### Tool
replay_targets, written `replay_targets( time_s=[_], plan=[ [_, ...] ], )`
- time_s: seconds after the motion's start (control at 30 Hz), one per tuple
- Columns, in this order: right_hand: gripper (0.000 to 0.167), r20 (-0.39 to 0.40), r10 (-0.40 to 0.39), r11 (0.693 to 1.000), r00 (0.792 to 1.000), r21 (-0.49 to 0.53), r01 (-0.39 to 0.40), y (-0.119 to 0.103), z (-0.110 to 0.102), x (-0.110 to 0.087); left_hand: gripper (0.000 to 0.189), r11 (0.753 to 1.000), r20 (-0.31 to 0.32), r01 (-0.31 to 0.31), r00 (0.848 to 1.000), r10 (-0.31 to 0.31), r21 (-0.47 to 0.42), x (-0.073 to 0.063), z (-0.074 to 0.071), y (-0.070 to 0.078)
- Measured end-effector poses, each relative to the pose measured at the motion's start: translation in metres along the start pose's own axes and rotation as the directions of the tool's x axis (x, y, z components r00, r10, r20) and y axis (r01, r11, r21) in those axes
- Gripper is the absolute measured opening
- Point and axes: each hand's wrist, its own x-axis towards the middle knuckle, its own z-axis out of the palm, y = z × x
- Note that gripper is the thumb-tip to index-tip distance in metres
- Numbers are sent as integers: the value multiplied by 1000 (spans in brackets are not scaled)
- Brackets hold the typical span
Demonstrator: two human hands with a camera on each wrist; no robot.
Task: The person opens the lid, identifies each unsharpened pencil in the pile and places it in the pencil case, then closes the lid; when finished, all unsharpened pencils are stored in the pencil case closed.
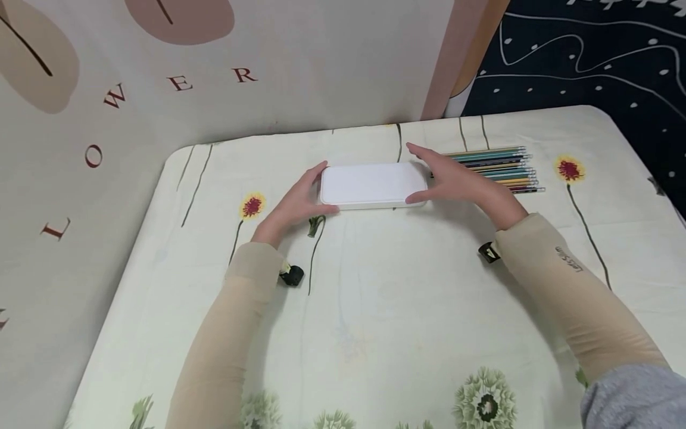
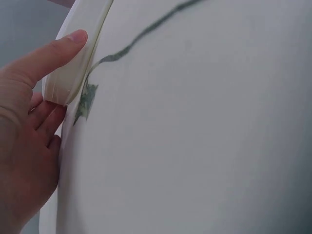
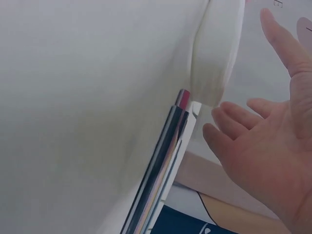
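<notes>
A white rectangular box (image 1: 374, 183) with rounded corners lies on the cloth between both hands. My left hand (image 1: 298, 202) holds its left end, the thumb along the near side and the other fingers around the far corner. The left wrist view shows that thumb against the side wall of the box (image 2: 73, 63). At the opposite end, my right hand (image 1: 455, 179) is spread, its thumb over the near right corner in the head view. From the right wrist, this hand (image 3: 273, 146) appears apart from the box (image 3: 214, 53), its fingers loosely extended.
Several pencils (image 1: 504, 170) with eraser ends lie side by side right of the box, partly behind the right hand. The table (image 1: 396, 286) has a pale flowered cloth. A lettered wall hanging (image 1: 300, 71) rises behind, and a dark patterned cloth (image 1: 584, 65) hangs at the back right.
</notes>
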Motion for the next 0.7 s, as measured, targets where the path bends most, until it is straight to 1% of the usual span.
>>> replay_targets(
  time_s=[0.13, 0.3, 0.53, 0.7],
  plan=[
    [110, 16, -17, 1000, 1000, -17, 18, 1, 3, 4, 107, 1000, -2, -12, 1000, 12, -5, 0, 2, -3],
    [106, 34, -30, 999, 999, -30, 31, 2, 6, 5, 105, 1000, 3, -29, 1000, 29, 1, 1, 4, -4],
    [98, 47, -63, 996, 997, -61, 66, 3, 10, 9, 103, 1000, -25, 19, 1000, -19, -9, 2, 7, -4],
    [97, 52, -59, 990, 997, -125, 65, 3, 11, 12, 102, 999, -52, 39, 998, -38, 0, 2, 6, -2]
  ],
)
